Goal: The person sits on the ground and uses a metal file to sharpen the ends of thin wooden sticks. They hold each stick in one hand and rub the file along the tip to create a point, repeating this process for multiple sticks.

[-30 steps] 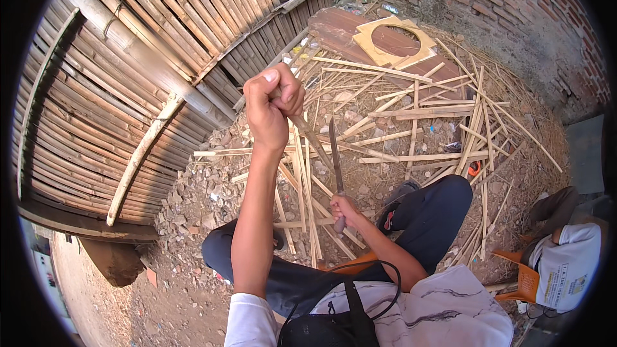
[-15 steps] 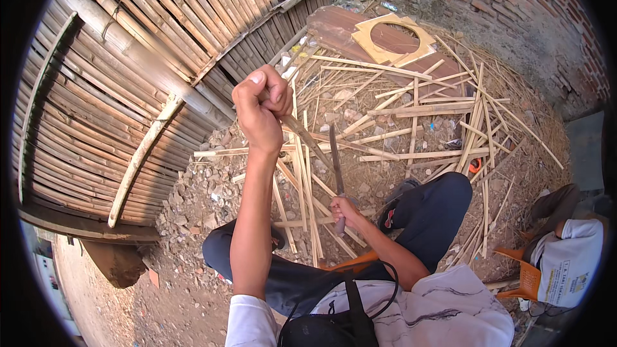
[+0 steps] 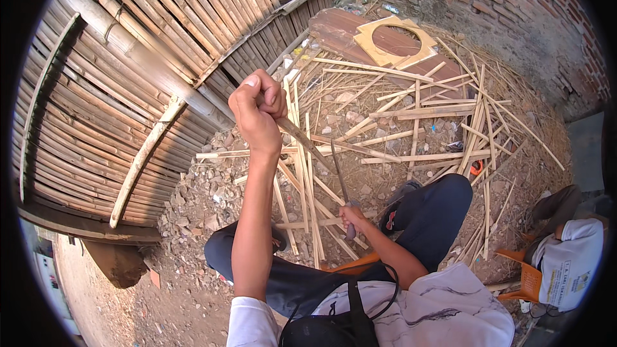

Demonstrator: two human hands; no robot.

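My left hand (image 3: 258, 108) is raised in front of me, its fingers wrapped round a narrow bamboo strip (image 3: 299, 135). The strip slants down to the right from my fist, and its other end sticks out above the hand. My right hand (image 3: 352, 216) grips the handle of a long-bladed knife (image 3: 340, 177) low between my knees. The dark blade points up and a little left, beside the strip's lower end; I cannot tell whether the two touch.
Pale split bamboo strips (image 3: 418, 112) lie crisscrossed over the rubble ahead and to the right. Behind them is a yellowish board with a round hole (image 3: 363, 37) on a brown panel (image 3: 334, 26). A bamboo wall (image 3: 83, 115) closes the left, a brick wall (image 3: 463, 0) the back. Another person (image 3: 569, 257) sits at right.
My right hand has shifted slightly right and down, and the knife's blade now leans more to the left, its tip lower. My left hand with the strip has barely moved.
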